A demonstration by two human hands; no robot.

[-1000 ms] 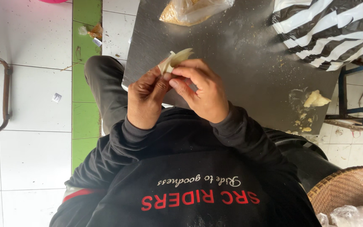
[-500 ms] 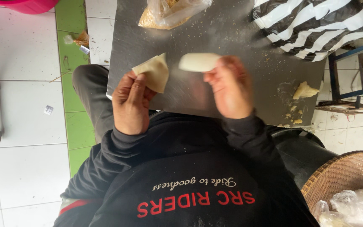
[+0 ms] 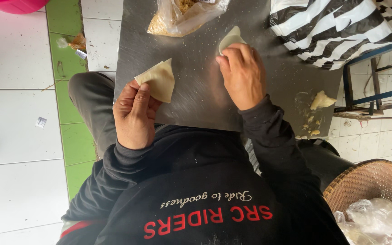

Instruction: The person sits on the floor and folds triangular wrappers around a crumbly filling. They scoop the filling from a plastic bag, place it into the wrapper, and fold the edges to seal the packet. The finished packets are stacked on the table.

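- My left hand (image 3: 134,115) pinches a folded dough wrapper (image 3: 158,80) over the near edge of the grey table (image 3: 196,68).
- My right hand (image 3: 242,75) presses a second dough piece (image 3: 229,40) flat, farther in on the table.
- The dough looks thin, soft and tearable; I judge its edges the best place to hold it.
- A filling bag (image 3: 182,16) lies at the table's far edge.

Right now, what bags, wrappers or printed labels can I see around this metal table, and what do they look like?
Clear plastic bag: top edge of the metal table, crumpled, with yellow-brown filling inside.
Black-and-white striped bag: top right corner, large, bulging.
Clear crumpled bag: in the woven basket, bottom right.
Small wrapper: on the green floor strip, orange and clear.
Printed sweatshirt: black, red and white lettering.
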